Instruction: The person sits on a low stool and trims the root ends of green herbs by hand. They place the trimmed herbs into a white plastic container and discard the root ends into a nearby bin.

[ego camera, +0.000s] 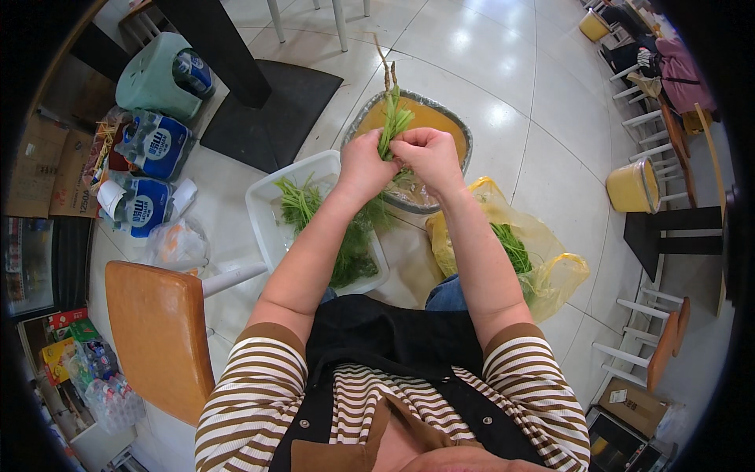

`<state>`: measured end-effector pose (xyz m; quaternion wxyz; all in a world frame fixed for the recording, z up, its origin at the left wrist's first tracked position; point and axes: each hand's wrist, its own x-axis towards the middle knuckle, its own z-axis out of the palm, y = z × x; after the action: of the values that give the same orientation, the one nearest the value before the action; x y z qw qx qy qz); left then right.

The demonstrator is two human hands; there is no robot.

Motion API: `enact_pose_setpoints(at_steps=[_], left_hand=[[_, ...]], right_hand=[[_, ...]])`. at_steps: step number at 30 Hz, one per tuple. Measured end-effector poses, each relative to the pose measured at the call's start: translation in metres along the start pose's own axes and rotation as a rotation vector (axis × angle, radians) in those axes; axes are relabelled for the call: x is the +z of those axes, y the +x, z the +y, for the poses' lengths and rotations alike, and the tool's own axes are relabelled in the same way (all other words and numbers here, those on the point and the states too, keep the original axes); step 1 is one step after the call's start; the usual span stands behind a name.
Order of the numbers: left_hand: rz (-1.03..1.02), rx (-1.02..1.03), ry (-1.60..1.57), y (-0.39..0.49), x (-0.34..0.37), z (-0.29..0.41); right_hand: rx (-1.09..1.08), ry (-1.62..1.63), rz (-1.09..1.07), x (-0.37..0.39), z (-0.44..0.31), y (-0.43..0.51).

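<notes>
A small bunch of feathery green herb (pixel 394 118), probably fennel or dill, points away from me with its brown roots at the far end. My left hand (pixel 367 165) is wrapped around the stems. The fingers of my right hand (pixel 432 156) pinch the same bunch from the right side. Both hands are over the near part of a yellow bin (pixel 433 115) lined with a clear plastic bag. To the left, a white plastic tub (pixel 265 215) holds loose herb greens (pixel 354 256), partly hidden by my left forearm. At right, a yellow plastic bag (pixel 548 242) contains more greens (pixel 512 245).
An orange-brown chair (pixel 156 330) stands close on my left. Shrink-wrapped bottle packs (pixel 156 144), a pale green stool (pixel 150 76) and a black table base (pixel 277 109) are beyond it. Another yellow bin (pixel 634 186) and several chairs line the right side, with a seated person (pixel 678 74) far off.
</notes>
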<state>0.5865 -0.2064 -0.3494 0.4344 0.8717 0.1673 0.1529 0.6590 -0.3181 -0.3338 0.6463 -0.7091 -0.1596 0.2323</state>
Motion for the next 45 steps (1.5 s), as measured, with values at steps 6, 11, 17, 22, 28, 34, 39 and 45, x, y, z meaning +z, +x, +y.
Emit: enact_pose_setpoints(at_steps=[6,11,17,22,28,34,39,45], left_hand=[[0.094,0.120,0.089,0.000,0.005,-0.001],[0.055,0.065,-0.040,0.000,0.008,-0.005],[-0.092,-0.191,-0.513,0.005,-0.003,-0.008],[-0.115,-0.203,-0.687,0.003,-0.012,-0.003],[-0.161,-0.233,-0.792,0.005,-0.015,-0.003],[-0.173,-0.238,-0.725,0.005,-0.017,-0.006],[-0.175,-0.220,-0.660,0.005,-0.016,-0.002],[-0.174,-0.202,-0.586,0.003,-0.015,0.000]], right_hand=[[0.068,-0.023,0.011,0.003,-0.003,-0.001],[0.159,0.148,0.014,0.001,-0.002,0.000],[0.211,0.498,-0.020,-0.020,0.001,0.010],[0.141,0.583,0.077,-0.036,0.002,0.017],[-0.134,0.264,0.208,-0.035,0.002,0.018],[-0.896,-0.618,0.184,-0.038,-0.007,0.014],[-1.005,-0.723,0.241,-0.034,-0.014,0.012],[-1.093,-0.776,0.302,-0.031,-0.018,0.011]])
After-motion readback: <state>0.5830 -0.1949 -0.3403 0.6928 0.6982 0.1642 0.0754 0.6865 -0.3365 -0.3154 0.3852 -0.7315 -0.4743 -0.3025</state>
